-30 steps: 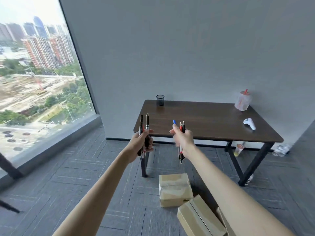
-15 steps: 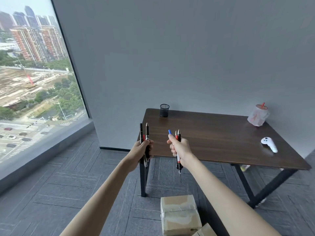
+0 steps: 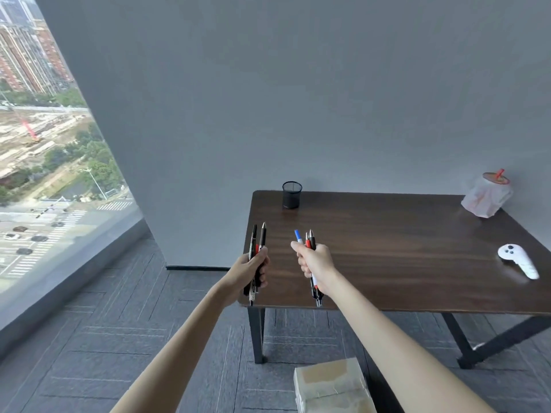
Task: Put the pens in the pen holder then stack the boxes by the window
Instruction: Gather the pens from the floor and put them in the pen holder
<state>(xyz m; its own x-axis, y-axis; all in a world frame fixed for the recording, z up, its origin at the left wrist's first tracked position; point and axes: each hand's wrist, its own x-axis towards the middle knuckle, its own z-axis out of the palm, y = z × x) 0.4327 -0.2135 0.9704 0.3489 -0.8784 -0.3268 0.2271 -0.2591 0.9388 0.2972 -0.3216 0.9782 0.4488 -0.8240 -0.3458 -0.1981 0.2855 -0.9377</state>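
The dark pens (image 3: 260, 241) stand upright in the left hand (image 3: 250, 269), whose fingers curl round the barrels. The mixed pens (image 3: 307, 238), blue, red and black, are gripped upright in the right hand (image 3: 316, 260). Both arms extend forward at the table's (image 3: 387, 248) near left corner. The pen holder (image 3: 292, 194) stands beyond the hands, apart from them, at the far left edge. A box (image 3: 331, 386) lies on the floor below.

Both hands, left (image 3: 252, 271) and right (image 3: 314, 260), are gripping upright pens (image 3: 258, 242) over the worktop (image 3: 387, 248), near the holder (image 3: 292, 194).
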